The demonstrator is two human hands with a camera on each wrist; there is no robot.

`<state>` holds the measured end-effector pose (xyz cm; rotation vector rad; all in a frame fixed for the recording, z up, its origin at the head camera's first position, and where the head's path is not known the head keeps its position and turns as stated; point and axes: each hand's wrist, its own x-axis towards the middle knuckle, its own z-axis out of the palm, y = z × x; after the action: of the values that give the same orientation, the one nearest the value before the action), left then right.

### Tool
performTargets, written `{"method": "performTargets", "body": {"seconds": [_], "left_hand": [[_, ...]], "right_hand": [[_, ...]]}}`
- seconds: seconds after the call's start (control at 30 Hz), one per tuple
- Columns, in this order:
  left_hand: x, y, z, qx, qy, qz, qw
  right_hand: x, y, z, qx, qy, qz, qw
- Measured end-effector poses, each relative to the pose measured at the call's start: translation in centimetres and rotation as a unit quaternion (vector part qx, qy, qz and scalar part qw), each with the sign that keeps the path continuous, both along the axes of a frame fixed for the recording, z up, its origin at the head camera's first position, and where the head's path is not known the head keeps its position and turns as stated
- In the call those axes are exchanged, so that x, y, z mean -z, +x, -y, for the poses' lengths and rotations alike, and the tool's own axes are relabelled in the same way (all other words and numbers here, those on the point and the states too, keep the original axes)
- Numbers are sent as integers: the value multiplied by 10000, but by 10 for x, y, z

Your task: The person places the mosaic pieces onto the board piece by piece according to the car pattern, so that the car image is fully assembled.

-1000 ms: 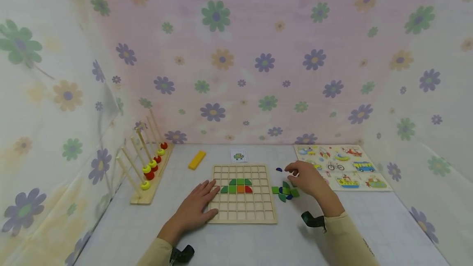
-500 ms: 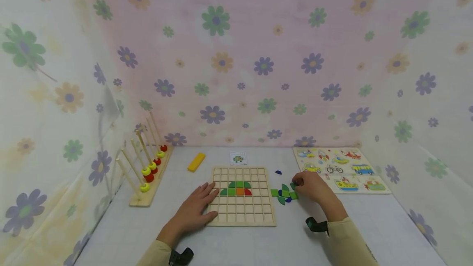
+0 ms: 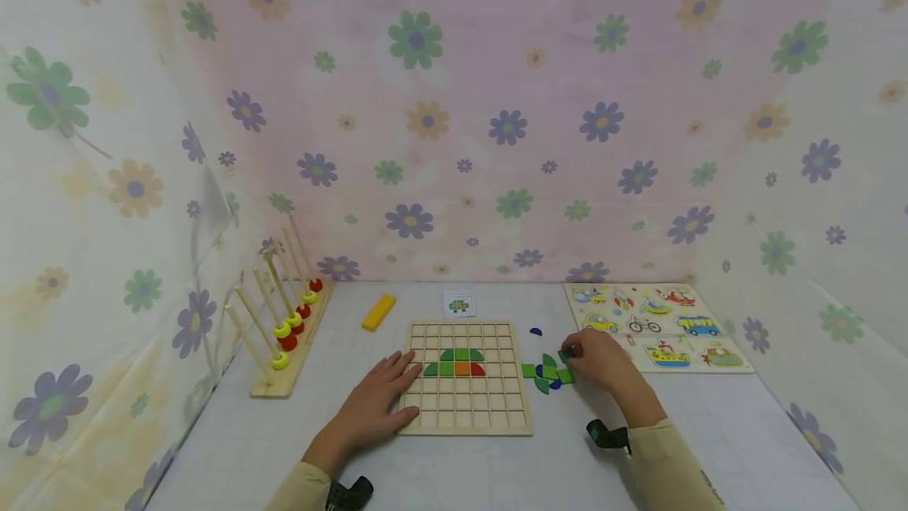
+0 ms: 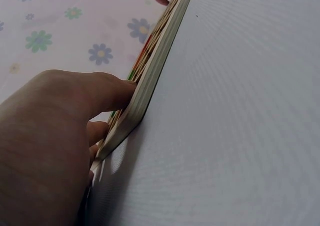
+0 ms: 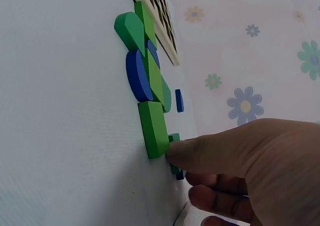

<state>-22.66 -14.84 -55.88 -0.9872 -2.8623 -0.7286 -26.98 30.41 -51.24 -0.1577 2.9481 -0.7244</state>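
My left hand (image 3: 379, 400) lies with straight, spread fingers on the left side of a wooden grid board (image 3: 489, 419). In the left wrist view its thumb (image 4: 112, 90) rests on the board's edge. Green, orange and red pieces fill two rows of cells near the board's middle, an orange square (image 3: 463, 368) among them. Right of the board, my right hand (image 3: 603, 361) pinches a dark green piece (image 5: 174, 137) between thumb and fingers, low at the tabletop. Beside it lies a cluster of green and blue pieces, including a green square (image 5: 153, 128) and a blue half-round (image 5: 137, 76).
A loose blue half-round (image 3: 535, 331) lies behind the cluster. A picture card (image 3: 459, 304) and a yellow block (image 3: 379, 312) are behind the board. At left stands a pegged rack (image 3: 273, 386) with red and yellow rings; a vehicle picture board (image 3: 667, 326) lies at right.
My right hand has moved down and slightly right, from near the loose blue half-round to the dark green piece, and now pinches it. The left hand stays on the board.
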Motion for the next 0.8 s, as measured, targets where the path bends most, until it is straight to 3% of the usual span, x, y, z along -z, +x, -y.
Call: {"method": "performTargets", "body": {"seconds": [0.37, 0.8], "left_hand": [[2, -1, 0, 21, -8, -73, 10000], [4, -2, 1, 8, -38, -94, 9999]], "right_hand": [[7, -2, 1, -3, 188, -291, 9994], [0, 2, 3, 81, -351, -697, 9969]]}}
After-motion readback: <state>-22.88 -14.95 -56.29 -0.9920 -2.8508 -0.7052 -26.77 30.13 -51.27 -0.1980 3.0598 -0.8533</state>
